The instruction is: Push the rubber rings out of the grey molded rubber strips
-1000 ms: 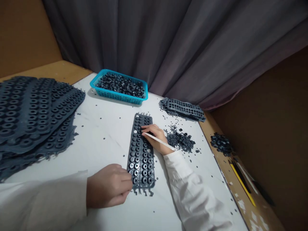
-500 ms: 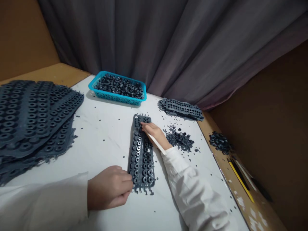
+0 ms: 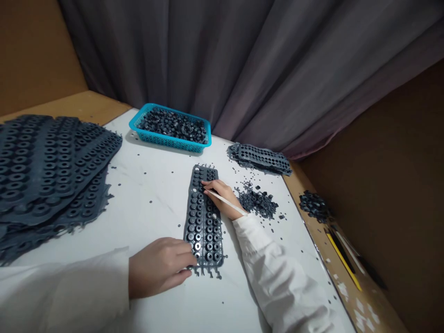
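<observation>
A long dark grey rubber strip studded with ring-shaped parts lies on the white table in front of me. My left hand presses its fingertips on the strip's near left corner, fingers curled. My right hand is closed on a thin white stick, whose tip touches the upper part of the strip. Just right of that hand sits a small heap of loose grey rings.
A blue basket full of rings stands at the back. A big stack of ring sheets fills the left. Emptied strips lie at the back right. More rings and yellow and dark tools rest on the wooden ledge. Grey curtain behind.
My right hand went up to the strip's far end and has come back a little, the white stick showing again. My left hand shifted slightly right onto the strip's corner.
</observation>
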Demonstrator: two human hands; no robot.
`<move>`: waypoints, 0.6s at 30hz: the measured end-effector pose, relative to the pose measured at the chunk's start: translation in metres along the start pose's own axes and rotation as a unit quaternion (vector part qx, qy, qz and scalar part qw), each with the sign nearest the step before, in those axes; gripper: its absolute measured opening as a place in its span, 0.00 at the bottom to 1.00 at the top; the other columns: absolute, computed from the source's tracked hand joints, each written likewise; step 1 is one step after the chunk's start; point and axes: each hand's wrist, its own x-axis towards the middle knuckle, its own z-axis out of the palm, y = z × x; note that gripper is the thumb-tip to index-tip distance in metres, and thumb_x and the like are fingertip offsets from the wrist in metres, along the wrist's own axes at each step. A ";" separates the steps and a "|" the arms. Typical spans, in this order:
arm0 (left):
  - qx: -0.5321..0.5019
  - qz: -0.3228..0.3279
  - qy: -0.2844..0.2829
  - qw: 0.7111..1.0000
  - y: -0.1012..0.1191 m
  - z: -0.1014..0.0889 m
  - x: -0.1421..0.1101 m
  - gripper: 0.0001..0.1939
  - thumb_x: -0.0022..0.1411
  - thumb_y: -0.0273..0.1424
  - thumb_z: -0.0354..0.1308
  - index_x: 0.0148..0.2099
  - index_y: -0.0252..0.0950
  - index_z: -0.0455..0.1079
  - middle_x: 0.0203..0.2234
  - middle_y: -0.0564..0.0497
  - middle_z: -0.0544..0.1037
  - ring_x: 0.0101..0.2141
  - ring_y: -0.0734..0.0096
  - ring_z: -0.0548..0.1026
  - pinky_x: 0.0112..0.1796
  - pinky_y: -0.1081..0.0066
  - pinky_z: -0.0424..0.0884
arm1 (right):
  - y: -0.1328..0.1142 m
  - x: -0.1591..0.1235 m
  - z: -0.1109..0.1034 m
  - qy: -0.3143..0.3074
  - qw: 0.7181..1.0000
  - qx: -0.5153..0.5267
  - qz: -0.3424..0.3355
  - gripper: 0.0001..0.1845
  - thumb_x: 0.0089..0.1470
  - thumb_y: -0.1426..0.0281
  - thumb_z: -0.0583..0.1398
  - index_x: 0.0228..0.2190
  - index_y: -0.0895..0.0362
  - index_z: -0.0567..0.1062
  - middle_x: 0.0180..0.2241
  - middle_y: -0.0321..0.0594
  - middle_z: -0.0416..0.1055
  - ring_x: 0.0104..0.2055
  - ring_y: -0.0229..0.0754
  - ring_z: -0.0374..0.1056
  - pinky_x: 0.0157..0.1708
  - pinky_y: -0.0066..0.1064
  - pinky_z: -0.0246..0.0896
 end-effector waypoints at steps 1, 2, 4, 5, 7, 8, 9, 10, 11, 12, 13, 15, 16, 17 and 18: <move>0.000 0.002 -0.003 1.000 0.000 -0.001 0.000 0.08 0.65 0.24 0.47 0.38 0.38 0.68 0.28 0.53 0.72 0.28 0.69 0.69 0.31 0.70 0.63 | 0.001 -0.001 0.001 0.000 1.000 -0.003 -0.002 0.05 0.61 0.68 0.55 0.34 0.55 0.70 0.43 0.46 0.74 0.49 0.44 0.69 0.46 0.36 0.65; 0.004 0.008 -0.005 1.000 0.000 -0.001 0.001 0.09 0.66 0.25 0.47 0.37 0.37 0.68 0.27 0.53 0.71 0.28 0.69 0.69 0.30 0.70 0.63 | 0.002 -0.001 0.001 0.000 1.000 -0.010 -0.006 0.05 0.61 0.68 0.55 0.34 0.55 0.70 0.44 0.46 0.74 0.48 0.45 0.69 0.47 0.36 0.65; 0.015 0.025 -0.003 1.000 0.001 -0.002 0.001 0.12 0.68 0.25 0.45 0.35 0.37 0.68 0.26 0.53 0.70 0.27 0.69 0.68 0.29 0.70 0.62 | 0.004 0.001 0.003 0.000 0.999 -0.030 -0.016 0.06 0.61 0.68 0.54 0.34 0.55 0.71 0.45 0.46 0.74 0.48 0.44 0.70 0.47 0.37 0.66; 0.022 0.033 0.001 0.999 0.001 -0.002 0.002 0.14 0.69 0.26 0.44 0.34 0.37 0.67 0.25 0.53 0.70 0.26 0.69 0.67 0.29 0.70 0.62 | 0.005 0.002 0.004 0.001 0.999 -0.040 -0.020 0.07 0.62 0.68 0.53 0.34 0.55 0.71 0.46 0.46 0.74 0.47 0.44 0.70 0.47 0.37 0.66; 0.033 0.051 0.006 0.998 0.002 -0.003 0.002 0.16 0.71 0.26 0.41 0.33 0.36 0.66 0.25 0.52 0.69 0.26 0.69 0.66 0.28 0.70 0.62 | 0.008 0.005 0.004 0.010 0.998 -0.054 -0.020 0.09 0.62 0.67 0.52 0.35 0.54 0.71 0.46 0.45 0.74 0.47 0.44 0.70 0.47 0.37 0.66; 0.038 0.059 0.006 0.998 0.002 -0.003 0.003 0.17 0.71 0.27 0.39 0.32 0.36 0.66 0.24 0.52 0.69 0.25 0.69 0.66 0.27 0.70 0.61 | 0.008 0.007 0.004 0.018 0.998 -0.054 -0.016 0.10 0.63 0.66 0.51 0.36 0.54 0.71 0.47 0.45 0.73 0.47 0.44 0.70 0.47 0.36 0.66; 0.042 0.064 0.004 0.997 0.002 -0.003 0.003 0.18 0.71 0.27 0.38 0.32 0.36 0.65 0.24 0.52 0.68 0.25 0.69 0.66 0.27 0.70 0.61 | 0.009 0.009 0.004 0.027 0.998 -0.051 -0.011 0.10 0.63 0.66 0.50 0.36 0.54 0.70 0.47 0.44 0.73 0.48 0.44 0.70 0.48 0.36 0.66; 0.043 0.067 0.000 0.997 0.002 -0.004 0.003 0.19 0.71 0.27 0.37 0.32 0.36 0.65 0.24 0.52 0.68 0.25 0.69 0.65 0.27 0.70 0.61 | 0.009 0.010 0.004 0.036 0.998 -0.043 -0.004 0.10 0.63 0.65 0.50 0.36 0.53 0.70 0.47 0.44 0.74 0.48 0.44 0.71 0.47 0.36 0.66; 0.042 0.068 -0.005 0.997 0.002 -0.004 0.004 0.19 0.71 0.27 0.37 0.32 0.36 0.65 0.24 0.52 0.68 0.24 0.69 0.65 0.27 0.70 0.61 | 0.009 0.012 0.003 0.045 0.998 -0.033 0.004 0.10 0.63 0.65 0.50 0.36 0.53 0.70 0.46 0.43 0.74 0.48 0.45 0.71 0.47 0.36 0.66; 0.038 0.069 -0.011 0.997 0.002 -0.004 0.004 0.18 0.71 0.27 0.37 0.32 0.36 0.65 0.24 0.52 0.68 0.25 0.69 0.65 0.27 0.70 0.61 | 0.009 0.013 0.003 0.054 0.998 -0.022 0.012 0.10 0.63 0.64 0.50 0.35 0.53 0.69 0.45 0.43 0.75 0.48 0.45 0.71 0.46 0.36 0.66; 0.032 0.070 -0.016 0.997 0.002 -0.004 0.004 0.18 0.71 0.27 0.37 0.33 0.36 0.65 0.25 0.52 0.68 0.25 0.69 0.66 0.28 0.70 0.62 | 0.009 0.014 0.003 0.059 0.998 -0.011 0.019 0.10 0.62 0.64 0.50 0.34 0.53 0.69 0.44 0.43 0.75 0.47 0.46 0.72 0.44 0.36 0.67; 0.020 0.077 -0.021 0.997 0.001 -0.004 0.004 0.17 0.72 0.27 0.37 0.34 0.36 0.65 0.25 0.52 0.68 0.25 0.69 0.66 0.29 0.70 0.62 | 0.010 0.015 0.002 0.066 0.997 0.010 0.034 0.10 0.62 0.63 0.51 0.33 0.53 0.68 0.42 0.42 0.76 0.43 0.46 0.74 0.40 0.35 0.67; 0.016 0.083 -0.019 0.996 0.001 -0.004 0.003 0.17 0.72 0.27 0.37 0.34 0.36 0.65 0.25 0.52 0.68 0.25 0.69 0.66 0.29 0.70 0.63 | 0.011 0.017 0.002 0.073 0.996 0.020 0.044 0.09 0.62 0.63 0.51 0.33 0.53 0.67 0.41 0.42 0.76 0.41 0.45 0.74 0.38 0.34 0.68; 0.014 0.090 -0.016 0.996 0.002 -0.004 0.003 0.17 0.72 0.28 0.37 0.34 0.36 0.65 0.25 0.52 0.68 0.26 0.69 0.66 0.29 0.70 0.63 | 0.012 0.018 0.002 0.079 0.995 0.030 0.053 0.09 0.62 0.63 0.51 0.33 0.53 0.66 0.39 0.41 0.77 0.38 0.44 0.75 0.37 0.33 0.68; 0.013 0.095 -0.014 0.995 0.002 -0.003 0.003 0.18 0.72 0.28 0.37 0.34 0.36 0.65 0.25 0.52 0.68 0.26 0.69 0.66 0.29 0.71 0.63 | 0.013 0.020 0.002 0.082 0.994 0.038 0.061 0.09 0.62 0.63 0.51 0.33 0.53 0.66 0.37 0.40 0.77 0.36 0.43 0.75 0.36 0.33 0.68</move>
